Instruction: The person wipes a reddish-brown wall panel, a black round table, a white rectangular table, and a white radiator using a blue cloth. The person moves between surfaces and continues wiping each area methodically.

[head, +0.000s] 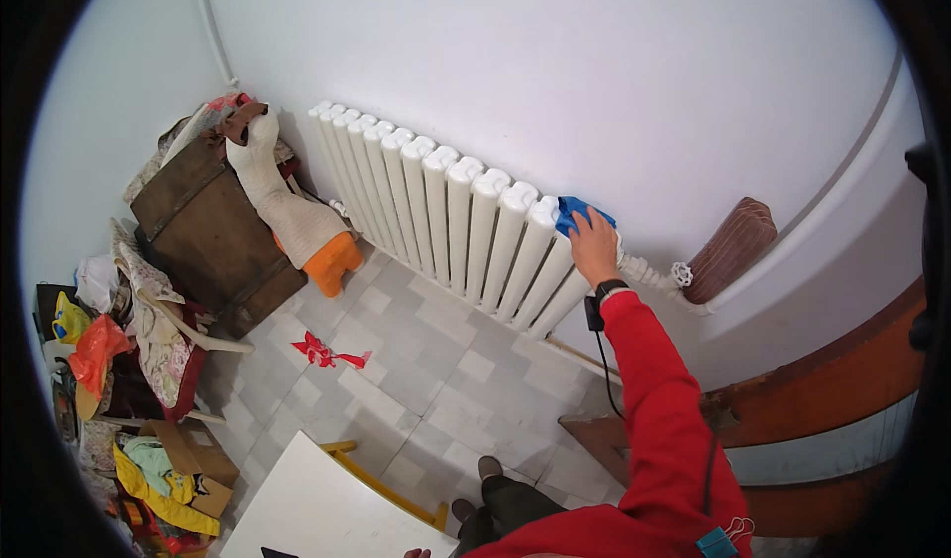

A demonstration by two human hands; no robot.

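Observation:
My right hand point(594, 246), in a red sleeve with a black band at the wrist, presses a blue cloth point(576, 212) onto the top of the right end of a white sectional radiator point(461, 216). Its fingers rest over the cloth; part of the cloth is hidden under them. Only the fingertips of my left hand point(417, 553) show at the bottom edge, beside a white tabletop point(334, 498); whether they hold anything is hidden.
A valve point(681, 274) and pipe adjoin the radiator's right end, near a brown cushion-like object point(732, 249). Red plastic point(330, 351) lies on the tiled floor. At left stand a brown wooden board point(219, 231), a chair heaped with cloths point(160, 335) and a cardboard box point(200, 458). A wooden door point(810, 379) is at right.

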